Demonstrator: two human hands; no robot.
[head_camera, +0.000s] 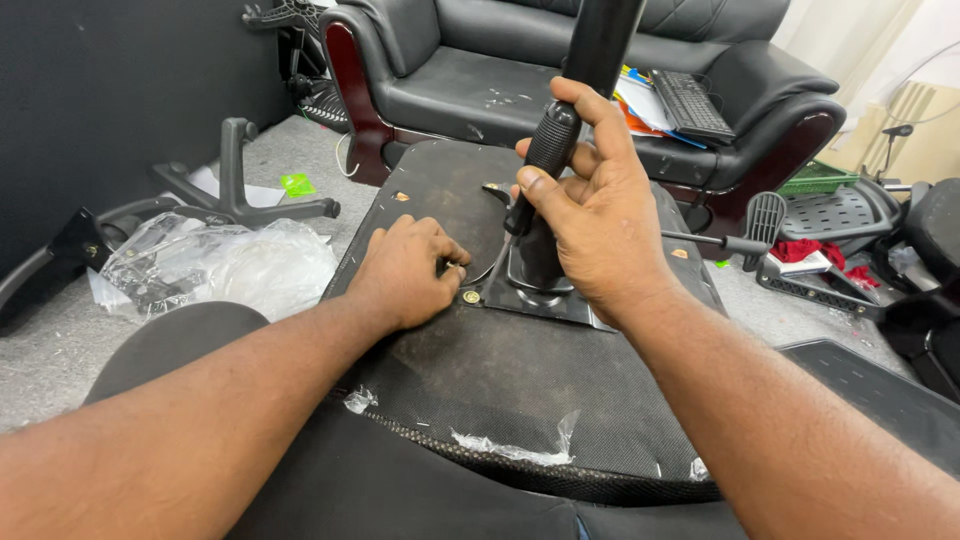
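A: Left hand (408, 272) is clenched, pinching a bolt (452, 267) at the metal plate (500, 290) on the upturned chair seat (480, 370).

B: Right hand (590, 210) grips the screwdriver handle (548, 150); best kept upright, pressing straight down.

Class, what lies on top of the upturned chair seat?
On the chair seat lies a metal mounting plate with a brass bolt. The left hand and right hand cover its middle.

Single head-worn view, steeply downward, close over lap
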